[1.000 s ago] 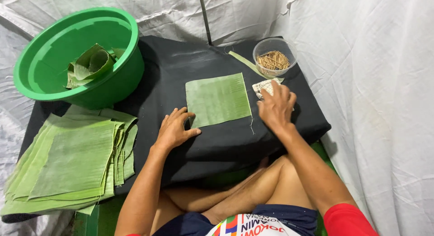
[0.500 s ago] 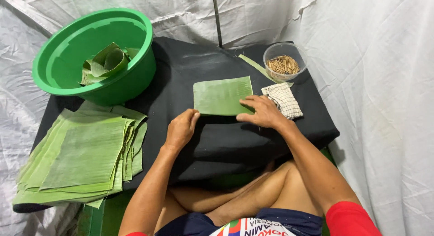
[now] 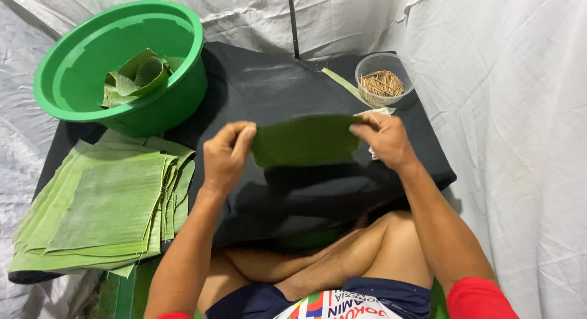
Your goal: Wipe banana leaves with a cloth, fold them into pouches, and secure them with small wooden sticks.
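Note:
Both my hands hold one green banana-leaf square [image 3: 306, 140] lifted above the black cloth-covered table [image 3: 287, 87]. My left hand [image 3: 225, 157] pinches its left edge and my right hand [image 3: 384, 140] pinches its right edge. The leaf hangs between them with its darker side facing me. A stack of cut leaf squares [image 3: 104, 203] lies to the left of my left arm.
A green plastic basin [image 3: 79, 87] at the back left holds folded leaf pieces [image 3: 137, 77]. A clear bowl of small wooden sticks [image 3: 382, 82] stands at the back right, with a thin leaf strip [image 3: 342, 85] and a white cloth [image 3: 380, 112] beside it. White sheeting surrounds the table.
The leaf square lay flat on the table before. My left hand moved onto its left edge, and both hands have lifted it off the cloth.

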